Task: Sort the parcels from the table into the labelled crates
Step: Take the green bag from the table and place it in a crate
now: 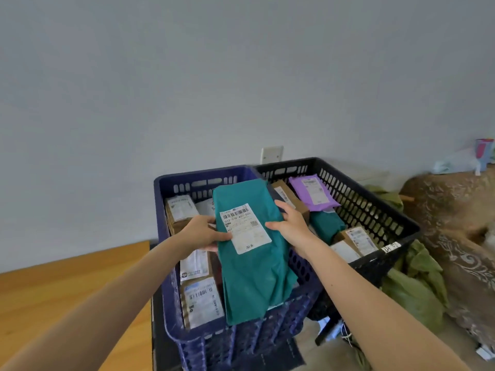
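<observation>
Gripping the teal parcel (254, 279), left hand (199, 232) and right hand (290, 226), seemingly over blue crate (201, 174).

matt teal plastic parcel (254, 253)

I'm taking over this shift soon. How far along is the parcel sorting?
Done: several labelled parcels already lie in the blue crate and the black crate, a purple parcel among them. In hand: left hand and right hand hold a teal parcel over the blue crate. Left: cannot tell; only a corner of the wooden table shows.
</observation>
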Available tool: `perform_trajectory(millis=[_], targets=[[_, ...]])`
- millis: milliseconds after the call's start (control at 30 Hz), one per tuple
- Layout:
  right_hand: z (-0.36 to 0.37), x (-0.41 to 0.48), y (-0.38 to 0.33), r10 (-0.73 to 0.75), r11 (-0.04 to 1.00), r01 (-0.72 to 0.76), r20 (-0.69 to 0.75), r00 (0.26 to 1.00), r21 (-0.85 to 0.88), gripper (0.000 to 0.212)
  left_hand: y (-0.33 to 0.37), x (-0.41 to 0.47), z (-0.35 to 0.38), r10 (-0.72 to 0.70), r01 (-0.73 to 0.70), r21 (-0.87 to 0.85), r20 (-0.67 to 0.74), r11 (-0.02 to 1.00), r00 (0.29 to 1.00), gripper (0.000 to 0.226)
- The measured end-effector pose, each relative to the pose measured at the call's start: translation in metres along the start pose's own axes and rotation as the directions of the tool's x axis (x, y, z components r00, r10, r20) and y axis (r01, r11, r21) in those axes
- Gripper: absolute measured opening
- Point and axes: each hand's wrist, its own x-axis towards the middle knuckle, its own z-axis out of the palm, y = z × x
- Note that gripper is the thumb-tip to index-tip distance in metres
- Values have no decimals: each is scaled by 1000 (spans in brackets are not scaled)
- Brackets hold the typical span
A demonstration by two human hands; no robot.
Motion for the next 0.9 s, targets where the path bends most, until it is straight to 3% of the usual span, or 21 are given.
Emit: perform_trajectory(millis=[233, 533, 767, 900], targets=[[10, 85, 12, -31, 985, 60, 178, 984, -162, 62, -10, 64, -4, -103, 101, -21, -107, 995, 989, 27], [32, 155, 40, 31, 912, 95, 299, 954, -399, 69, -31, 122, 12, -174, 177, -10, -231, 984, 957, 44], [43, 179, 63, 51, 848, 114, 294, 954, -518, 69, -49, 156, 29, -159, 186, 48, -344, 981, 926, 64], [51, 188, 68, 4, 770, 202, 322, 947, -605, 65, -55, 166, 31, -154, 177, 30, -365, 984, 918, 88]])
